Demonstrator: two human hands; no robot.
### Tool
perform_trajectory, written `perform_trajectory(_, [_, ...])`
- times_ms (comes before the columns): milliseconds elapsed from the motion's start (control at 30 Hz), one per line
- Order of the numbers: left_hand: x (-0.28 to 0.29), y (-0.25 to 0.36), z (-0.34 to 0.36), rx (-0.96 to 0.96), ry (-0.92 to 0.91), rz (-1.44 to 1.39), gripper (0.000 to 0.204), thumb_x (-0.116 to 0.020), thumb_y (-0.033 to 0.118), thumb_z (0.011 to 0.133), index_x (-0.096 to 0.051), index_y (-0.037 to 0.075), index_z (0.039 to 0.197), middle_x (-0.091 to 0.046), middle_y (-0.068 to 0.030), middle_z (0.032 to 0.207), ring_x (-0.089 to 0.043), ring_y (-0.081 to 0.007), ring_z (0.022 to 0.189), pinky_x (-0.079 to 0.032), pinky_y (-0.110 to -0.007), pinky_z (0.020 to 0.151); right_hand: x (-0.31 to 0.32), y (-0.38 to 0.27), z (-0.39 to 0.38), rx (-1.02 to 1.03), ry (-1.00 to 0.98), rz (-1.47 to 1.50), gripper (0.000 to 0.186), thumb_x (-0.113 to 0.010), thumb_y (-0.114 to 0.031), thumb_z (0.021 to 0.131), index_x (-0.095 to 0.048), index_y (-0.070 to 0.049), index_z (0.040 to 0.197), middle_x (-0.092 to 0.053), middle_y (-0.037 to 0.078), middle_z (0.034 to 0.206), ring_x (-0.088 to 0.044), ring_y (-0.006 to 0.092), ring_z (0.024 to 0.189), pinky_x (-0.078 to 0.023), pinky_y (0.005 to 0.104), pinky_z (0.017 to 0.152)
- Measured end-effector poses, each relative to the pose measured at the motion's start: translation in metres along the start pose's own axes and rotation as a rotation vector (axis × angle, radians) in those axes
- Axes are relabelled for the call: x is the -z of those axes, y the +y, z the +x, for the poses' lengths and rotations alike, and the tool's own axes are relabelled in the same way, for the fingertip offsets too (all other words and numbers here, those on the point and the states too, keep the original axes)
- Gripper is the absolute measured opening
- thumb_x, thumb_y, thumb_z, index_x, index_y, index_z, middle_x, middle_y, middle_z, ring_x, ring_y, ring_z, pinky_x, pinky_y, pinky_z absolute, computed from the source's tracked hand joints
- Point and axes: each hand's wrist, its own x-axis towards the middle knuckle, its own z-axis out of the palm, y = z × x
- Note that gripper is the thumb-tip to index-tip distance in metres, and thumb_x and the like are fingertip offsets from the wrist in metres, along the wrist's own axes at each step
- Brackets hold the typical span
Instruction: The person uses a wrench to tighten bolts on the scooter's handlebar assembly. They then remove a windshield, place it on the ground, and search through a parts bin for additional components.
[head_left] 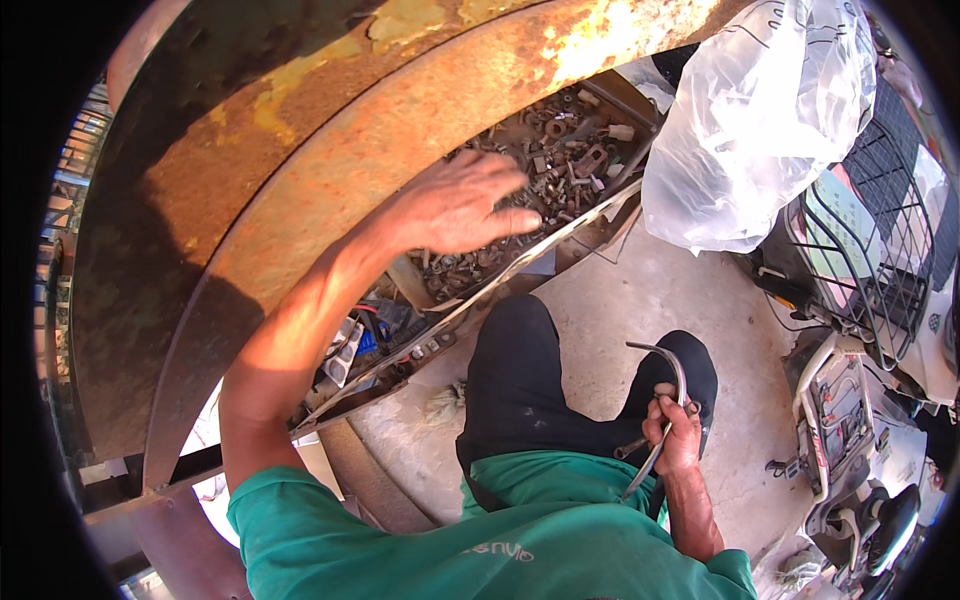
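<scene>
Over a long metal drawer [572,229], my left hand [462,204] reaches in with its thumb and fingers apart, slightly blurred, and nothing shows in its grip. Beneath and beside it lie loose rusty bolts, nuts and small metal fittings [580,166]. By my right knee, my right hand [676,432] is closed around a curved, thin metal bar [676,366]. The bar hooks over to the left at its top, and its lower end reaches down toward my green shirt. A short stub sticks out left of my fist; whether it belongs to the bar I cannot tell.
A rusty curved metal tabletop [330,150] overhangs the drawer. Small packets [344,352] lie in its nearer compartment. At the right stand a clear plastic bag [757,130], a black wire basket [890,220] and a metal rack [836,415] on the pale floor [600,310].
</scene>
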Motion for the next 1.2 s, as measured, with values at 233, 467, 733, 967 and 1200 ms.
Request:
perform_trajectory(233, [0.011,0.011,-0.049,-0.118,0.056,-0.189,0.049,-0.061,0.043,0.093,-0.063,0.002,0.121,-0.061,-0.0169,0.122,-0.057,-0.0314,0.115,-0.047,-0.040,0.097,0.003,-0.002,0.002,0.003,-0.020,0.016,0.018,-0.056,-0.010,0.094,-0.062,0.000,0.108,-0.059,0.006,0.072,-0.044,0.0113,0.045,-0.034,0.0251,0.042])
perform_trajectory(467, [0.010,-0.085,-0.001,0.022,0.544,-0.269,0.033,-0.059,0.027,0.096,-0.064,0.001,0.115,-0.064,-0.0143,0.113,-0.060,-0.0268,0.106,-0.048,-0.038,0.093,0.008,-0.001,0.000,0.004,0.006,0.001,0.019,-0.056,-0.012,0.094,-0.062,-0.001,0.109,-0.059,0.006,0.072,-0.043,0.0115,0.044,-0.034,0.0253,0.043])
perform_trajectory(733, [0.004,-0.130,0.111,0.181,0.309,-0.276,0.048,-0.052,0.038,0.099,-0.042,0.010,0.137,-0.041,-0.0154,0.138,-0.040,-0.0318,0.128,-0.035,-0.046,0.108,0.005,0.000,-0.004,0.023,0.022,-0.037,0.021,-0.054,-0.014,0.095,-0.060,-0.003,0.111,-0.058,0.005,0.073,-0.042,0.0112,0.043,-0.033,0.0256,0.042])
perform_trajectory(967, [0.000,-0.123,0.150,0.232,0.202,-0.149,0.066,-0.045,0.047,0.101,-0.022,0.017,0.155,-0.021,-0.0164,0.160,-0.022,-0.0362,0.148,-0.023,-0.052,0.122,0.005,-0.001,-0.008,0.048,0.046,-0.009,0.019,-0.055,-0.010,0.093,-0.061,0.000,0.109,-0.058,0.007,0.073,-0.044,0.0118,0.046,-0.035,0.0249,0.043])
perform_trajectory(1200, [0.012,-0.092,0.102,0.004,0.225,0.014,0.052,-0.052,0.039,0.099,-0.047,0.013,0.144,-0.030,-0.0187,0.155,-0.027,-0.0369,0.145,-0.028,-0.050,0.119,0.007,0.002,-0.004,0.044,0.034,-0.047,0.020,-0.054,-0.013,0.095,-0.060,-0.004,0.111,-0.058,0.006,0.072,-0.041,0.0112,0.043,-0.033,0.0252,0.042])
